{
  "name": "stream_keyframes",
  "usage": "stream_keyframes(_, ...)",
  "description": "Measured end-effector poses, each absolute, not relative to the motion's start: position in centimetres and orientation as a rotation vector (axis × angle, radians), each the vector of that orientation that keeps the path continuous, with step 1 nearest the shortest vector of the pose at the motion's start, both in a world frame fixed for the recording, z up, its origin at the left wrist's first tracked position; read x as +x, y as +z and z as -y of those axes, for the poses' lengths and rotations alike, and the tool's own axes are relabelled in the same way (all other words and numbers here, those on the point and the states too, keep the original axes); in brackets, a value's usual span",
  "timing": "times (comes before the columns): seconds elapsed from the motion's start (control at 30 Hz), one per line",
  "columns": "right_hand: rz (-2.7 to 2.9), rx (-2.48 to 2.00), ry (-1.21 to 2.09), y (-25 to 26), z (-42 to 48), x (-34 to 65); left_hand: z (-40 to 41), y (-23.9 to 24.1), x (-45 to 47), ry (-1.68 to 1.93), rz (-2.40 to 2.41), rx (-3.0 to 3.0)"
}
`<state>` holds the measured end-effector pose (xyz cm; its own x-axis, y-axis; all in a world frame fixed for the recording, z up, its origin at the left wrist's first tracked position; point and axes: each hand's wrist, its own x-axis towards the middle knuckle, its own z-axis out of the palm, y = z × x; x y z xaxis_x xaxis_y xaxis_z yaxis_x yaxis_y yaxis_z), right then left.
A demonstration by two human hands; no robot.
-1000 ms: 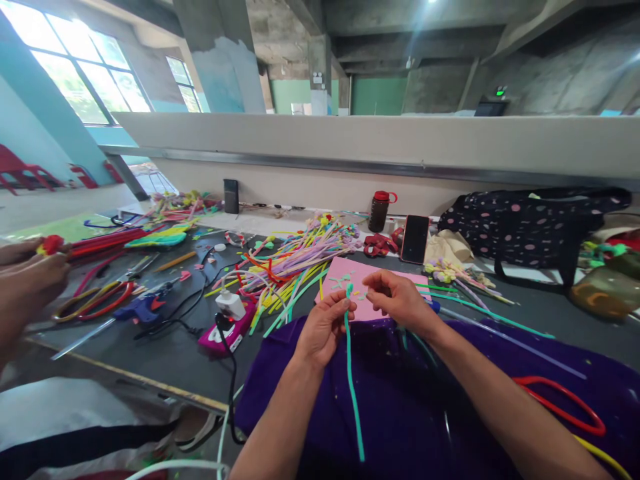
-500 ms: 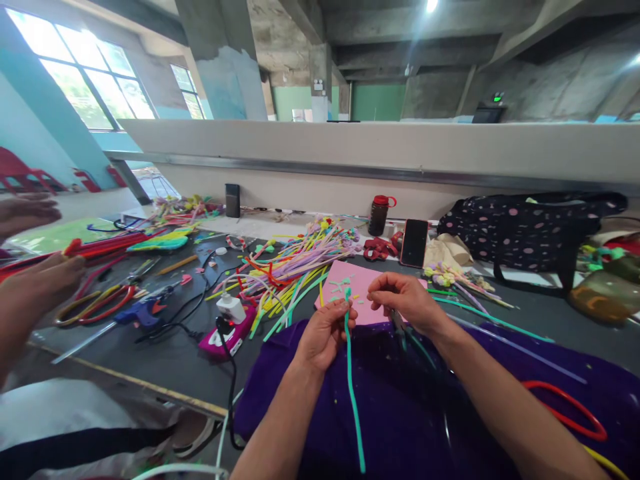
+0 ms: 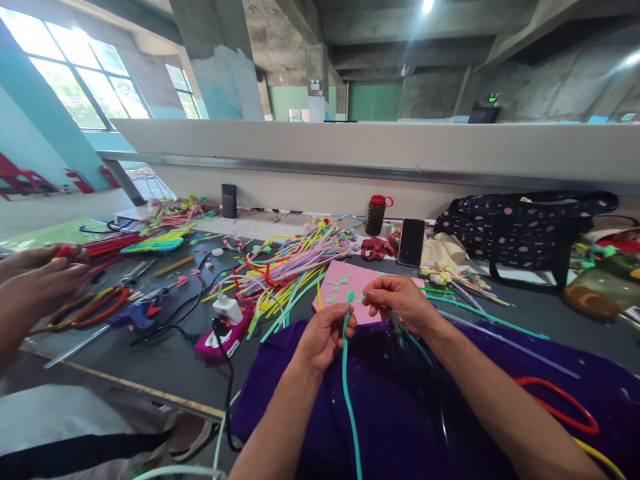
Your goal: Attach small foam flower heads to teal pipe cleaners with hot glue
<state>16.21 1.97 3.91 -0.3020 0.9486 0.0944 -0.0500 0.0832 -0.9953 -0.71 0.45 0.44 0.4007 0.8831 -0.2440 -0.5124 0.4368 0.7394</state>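
My left hand (image 3: 327, 335) is closed in a pinch round a mint-green pipe cleaner (image 3: 349, 400). Its top end carries a small green knob, and the rest hangs down over the dark purple cloth (image 3: 400, 413). Close by on the right, my right hand (image 3: 395, 300) pinches what looks like a short green pipe cleaner piece (image 3: 364, 298) near that knob. A dark tool, apparently scissors (image 3: 399, 328), shows under the right palm, mostly hidden. Behind both hands lies a pink sheet (image 3: 333, 272) with several short green pieces on it.
A pile of coloured pipe cleaners (image 3: 295, 267) lies beyond the hands. Left are a purple power strip (image 3: 227, 340), a blue glue gun (image 3: 137, 315) and large scissors (image 3: 100, 310). A phone (image 3: 411, 241), bottle (image 3: 376, 217) and bag (image 3: 520, 233) stand behind. Another person's hands (image 3: 40, 273) work at far left.
My right hand has moved slightly left, closer to the pipe cleaner's top, and a small green piece now shows at its fingertips. The other person's hands have shifted.
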Motion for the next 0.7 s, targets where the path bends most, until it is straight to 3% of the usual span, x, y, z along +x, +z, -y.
stream_keyframes(0.7,1.648,-0.827,1.150,3.29,-2.60,16.29,-0.65,-0.01,-0.70,0.834,-0.595,0.658)
